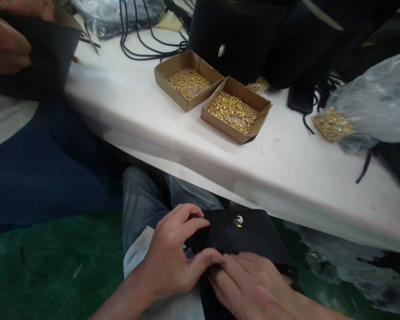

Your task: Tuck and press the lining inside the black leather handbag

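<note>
A black bag-like piece (250, 240) with a small gold fitting and a white bit on it lies across my lap, below the table's edge. My left hand (178, 253) is curved round its left side, fingertips on the black material and thumb reaching toward my other hand. Close beside it, my right hand (250, 284) presses its bent fingers on the same piece near the left thumb. The fingertips of my right hand are partly hidden.
Two cardboard trays (186, 100) (225, 124) of small gold parts stand on the white table (146, 120). Black cords, upright black pieces (233, 40) and plastic bags (376, 98) lie behind and right. At left, a person's hands (6, 44) hold a black piece.
</note>
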Demonstrator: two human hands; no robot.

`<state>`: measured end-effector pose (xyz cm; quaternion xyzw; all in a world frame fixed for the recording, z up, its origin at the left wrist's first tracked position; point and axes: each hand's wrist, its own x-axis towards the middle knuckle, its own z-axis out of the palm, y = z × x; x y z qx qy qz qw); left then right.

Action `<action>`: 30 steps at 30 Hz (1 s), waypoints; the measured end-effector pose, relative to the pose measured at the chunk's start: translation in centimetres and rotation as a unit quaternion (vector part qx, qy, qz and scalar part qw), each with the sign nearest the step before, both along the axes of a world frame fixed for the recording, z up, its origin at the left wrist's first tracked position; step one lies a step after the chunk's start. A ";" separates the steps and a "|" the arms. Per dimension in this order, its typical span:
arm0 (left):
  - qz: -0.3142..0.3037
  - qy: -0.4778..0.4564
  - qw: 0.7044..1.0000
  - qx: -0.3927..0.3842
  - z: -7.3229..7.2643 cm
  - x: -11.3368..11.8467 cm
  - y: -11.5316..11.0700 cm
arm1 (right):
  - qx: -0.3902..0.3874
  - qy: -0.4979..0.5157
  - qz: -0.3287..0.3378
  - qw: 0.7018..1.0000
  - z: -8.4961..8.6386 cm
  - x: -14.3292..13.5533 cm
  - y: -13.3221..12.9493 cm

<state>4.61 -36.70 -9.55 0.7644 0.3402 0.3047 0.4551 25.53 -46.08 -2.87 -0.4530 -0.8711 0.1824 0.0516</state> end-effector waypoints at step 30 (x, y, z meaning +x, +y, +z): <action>0.050 0.063 0.991 -0.107 -0.3 -0.9 2.9 | -0.259 0.132 -0.060 0.955 0.0 0.7 6.0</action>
